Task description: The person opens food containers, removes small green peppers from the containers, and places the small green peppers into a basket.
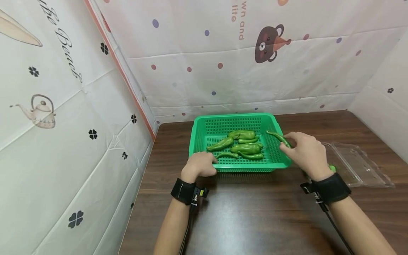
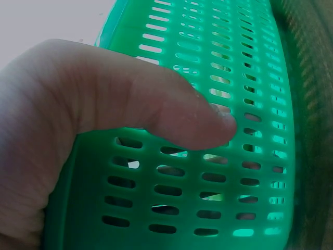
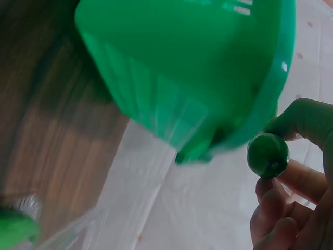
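The right hand (image 1: 306, 153) pinches a long pepper (image 1: 279, 138) over the green basket's (image 1: 237, 166) right rim; held so lightly by one end, it could slip outside. The left hand (image 1: 200, 165) curls round the near-left corner. Peppers (image 1: 243, 146) pile inside the basket; a clear clamshell (image 1: 357, 164) sits right of it.

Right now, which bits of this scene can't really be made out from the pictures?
- Head view: a small green thing behind the right hand; the wrist hides most of it.
- Left wrist view: the peppers show only as blurs through the basket slots.
- Right wrist view: the held pepper shows only its end; the clear box is blurred, cut off.
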`<action>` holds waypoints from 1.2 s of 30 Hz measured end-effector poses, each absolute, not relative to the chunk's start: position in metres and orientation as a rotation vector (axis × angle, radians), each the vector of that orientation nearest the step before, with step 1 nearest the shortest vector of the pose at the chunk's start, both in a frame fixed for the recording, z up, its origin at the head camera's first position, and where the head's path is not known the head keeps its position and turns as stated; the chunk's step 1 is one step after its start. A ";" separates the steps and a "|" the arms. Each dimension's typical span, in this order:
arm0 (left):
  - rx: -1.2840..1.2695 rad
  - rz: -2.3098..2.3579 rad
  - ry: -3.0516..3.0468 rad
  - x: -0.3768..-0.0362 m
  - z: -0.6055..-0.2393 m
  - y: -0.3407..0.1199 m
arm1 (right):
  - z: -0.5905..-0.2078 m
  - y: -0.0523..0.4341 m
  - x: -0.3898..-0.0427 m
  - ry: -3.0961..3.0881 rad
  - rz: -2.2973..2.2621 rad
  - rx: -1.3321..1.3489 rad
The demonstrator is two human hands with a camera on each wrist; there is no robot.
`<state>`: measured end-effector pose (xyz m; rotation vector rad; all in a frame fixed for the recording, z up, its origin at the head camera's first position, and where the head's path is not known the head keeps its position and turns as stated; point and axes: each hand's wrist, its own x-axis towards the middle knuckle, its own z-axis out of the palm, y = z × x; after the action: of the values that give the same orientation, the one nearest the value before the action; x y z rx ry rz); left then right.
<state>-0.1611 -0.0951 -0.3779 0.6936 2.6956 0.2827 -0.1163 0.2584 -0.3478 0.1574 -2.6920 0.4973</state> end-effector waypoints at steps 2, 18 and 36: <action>0.697 0.283 2.702 -0.161 -0.378 -0.095 | -0.349 0.252 -0.119 -2.712 0.482 0.181; 0.698 0.282 2.703 -0.159 -0.381 -0.097 | -0.355 0.209 -0.136 -2.853 0.409 0.451; 0.707 0.276 2.721 -0.160 -0.390 -0.094 | -0.379 0.202 -0.158 -3.095 0.409 0.596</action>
<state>-0.1600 -0.0943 -0.3897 0.7071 2.7211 0.2757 -0.1579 0.2023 -0.3792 0.5963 -3.0950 0.4091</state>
